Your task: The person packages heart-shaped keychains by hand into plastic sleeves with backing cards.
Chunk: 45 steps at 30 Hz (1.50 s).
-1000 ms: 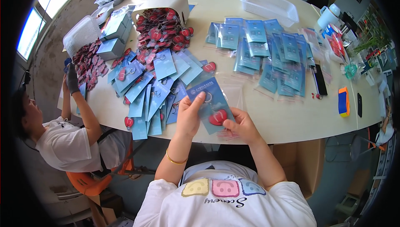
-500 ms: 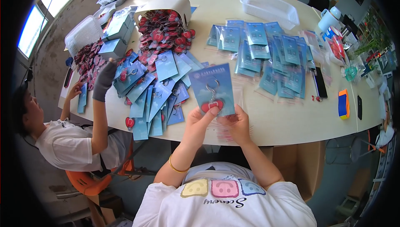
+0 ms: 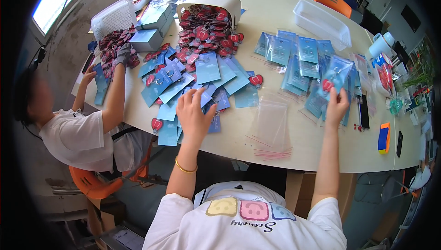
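From the head view, which is all I have, the person's right hand (image 3: 337,106) is pinched — thumb against fingers — on the lower end of a blue card with a red charm (image 3: 339,70), held over the packed blue cards (image 3: 278,50) at the right. Gripping just that end leaves most of the card's face uncovered, I'd say.

The left hand (image 3: 194,114) is empty, its fingers loosely spread over the near side of the loose blue cards (image 3: 207,68); I can't tell whether the fingertips touch them. Between the two hands lie flat clear bags (image 3: 272,123), probably put there to suit either hand.

Beyond the loose cards, a white tub (image 3: 234,7) rests on its side, its mouth turned this way — presumably so the red keyrings (image 3: 202,34) spill within reach. At left, a co-worker's gloved hand (image 3: 123,56) is at another keyring heap (image 3: 112,43).
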Tool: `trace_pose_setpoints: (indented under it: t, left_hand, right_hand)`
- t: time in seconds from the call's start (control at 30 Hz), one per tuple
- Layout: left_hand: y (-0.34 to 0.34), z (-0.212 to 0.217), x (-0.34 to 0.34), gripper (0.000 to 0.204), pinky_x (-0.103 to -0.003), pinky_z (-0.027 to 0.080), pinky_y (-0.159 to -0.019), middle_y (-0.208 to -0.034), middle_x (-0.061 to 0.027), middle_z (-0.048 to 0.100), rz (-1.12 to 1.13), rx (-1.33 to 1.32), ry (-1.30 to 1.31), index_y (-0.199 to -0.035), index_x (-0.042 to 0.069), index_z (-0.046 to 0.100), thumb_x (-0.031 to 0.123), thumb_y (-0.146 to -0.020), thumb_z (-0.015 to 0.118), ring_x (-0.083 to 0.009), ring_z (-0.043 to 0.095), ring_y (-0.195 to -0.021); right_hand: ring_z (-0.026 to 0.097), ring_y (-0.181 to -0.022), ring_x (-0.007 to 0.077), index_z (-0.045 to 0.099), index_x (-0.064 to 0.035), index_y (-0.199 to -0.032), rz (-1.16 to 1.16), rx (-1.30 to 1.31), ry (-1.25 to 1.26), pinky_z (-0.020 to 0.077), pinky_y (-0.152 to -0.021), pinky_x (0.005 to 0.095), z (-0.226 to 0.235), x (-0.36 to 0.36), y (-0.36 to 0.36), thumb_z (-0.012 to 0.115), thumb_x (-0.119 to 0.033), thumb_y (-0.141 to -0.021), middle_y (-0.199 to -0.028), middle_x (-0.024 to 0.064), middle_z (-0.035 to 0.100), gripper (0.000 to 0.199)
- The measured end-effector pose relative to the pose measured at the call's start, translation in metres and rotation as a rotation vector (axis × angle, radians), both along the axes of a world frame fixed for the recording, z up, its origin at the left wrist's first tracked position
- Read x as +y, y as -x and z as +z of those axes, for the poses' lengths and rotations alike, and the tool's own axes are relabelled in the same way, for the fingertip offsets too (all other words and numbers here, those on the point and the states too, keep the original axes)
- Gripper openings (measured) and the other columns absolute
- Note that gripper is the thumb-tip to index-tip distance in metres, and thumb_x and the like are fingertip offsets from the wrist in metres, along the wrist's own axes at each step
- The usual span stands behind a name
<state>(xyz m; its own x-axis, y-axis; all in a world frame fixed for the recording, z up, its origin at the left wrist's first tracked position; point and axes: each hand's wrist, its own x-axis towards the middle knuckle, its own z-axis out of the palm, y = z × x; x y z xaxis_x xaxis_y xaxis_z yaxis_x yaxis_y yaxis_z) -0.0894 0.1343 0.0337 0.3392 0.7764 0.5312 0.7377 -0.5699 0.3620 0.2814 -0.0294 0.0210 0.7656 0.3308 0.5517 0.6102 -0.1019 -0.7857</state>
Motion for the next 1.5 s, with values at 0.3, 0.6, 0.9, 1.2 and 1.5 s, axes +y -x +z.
trace_pose_setpoints:
  t: [0.3, 0.6, 0.9, 1.2, 1.5]
  left_hand:
    - [-0.045, -0.012, 0.093, 0.09, -0.043, 0.039, -0.091, -0.122, -0.0201, 0.054, 0.193, 0.202, 0.394, -0.136, 0.001, 0.039, 0.057, -0.071, 0.067, -0.0335, 0.051, -0.11]
    - [-0.067, 0.002, 0.089, 0.101, -0.046, 0.039, -0.087, -0.119, -0.0195, 0.049, 0.259, 0.073, 0.202, -0.144, 0.002, 0.021, 0.038, -0.066, 0.075, -0.0334, 0.049, -0.106]
    - [-0.08, -0.003, -0.032, 0.109, -0.048, 0.031, -0.1, -0.133, -0.0276, 0.031, -0.303, -0.598, -0.181, -0.141, -0.007, 0.013, 0.028, -0.065, 0.083, -0.0427, 0.031, -0.124]
    - [-0.061, -0.011, -0.055, 0.058, -0.039, 0.04, -0.097, -0.127, -0.0102, 0.039, -0.494, -1.162, 0.087, -0.14, -0.001, 0.026, 0.03, -0.095, 0.046, -0.0191, 0.045, -0.112]
    - [-0.094, 0.028, -0.033, 0.023, -0.018, 0.041, -0.073, -0.089, 0.0023, 0.065, -0.858, -1.013, 1.252, -0.1, 0.0, 0.067, 0.019, -0.096, 0.054, -0.0017, 0.053, -0.081]
  right_hand:
    - [0.058, -0.089, 0.0261, 0.057, -0.0109, -0.119, -0.017, -0.396, 0.427, 0.0487, -0.069, 0.0377, 0.021, 0.061, 0.018, 0.066, -0.024, -0.081, -0.101, 0.008, 0.053, 0.041]
    - [0.062, -0.08, 0.0225, 0.066, -0.0097, -0.1, 0.504, -0.432, 0.39, 0.0497, -0.064, 0.0343, 0.015, 0.073, 0.126, 0.064, -0.015, -0.081, -0.098, 0.0054, 0.059, 0.02]
    - [0.06, -0.072, 0.0105, 0.066, -0.0007, -0.099, 0.831, 0.313, -0.119, 0.0469, -0.063, 0.0244, 0.045, 0.075, 0.184, 0.067, -0.011, -0.082, -0.094, 0.0061, 0.066, 0.02]
    - [0.058, -0.07, 0.0066, 0.064, 0.0025, -0.094, 0.666, 0.193, -0.115, 0.0465, -0.065, 0.0219, 0.049, 0.04, 0.137, 0.064, 0.0, -0.084, -0.079, 0.0029, 0.065, 0.011]
    - [0.058, -0.081, 0.0053, 0.062, 0.002, -0.1, 0.838, 0.576, -0.136, 0.0463, -0.074, 0.0203, 0.04, 0.027, 0.138, 0.063, -0.006, -0.087, -0.089, 0.0009, 0.063, 0.016]
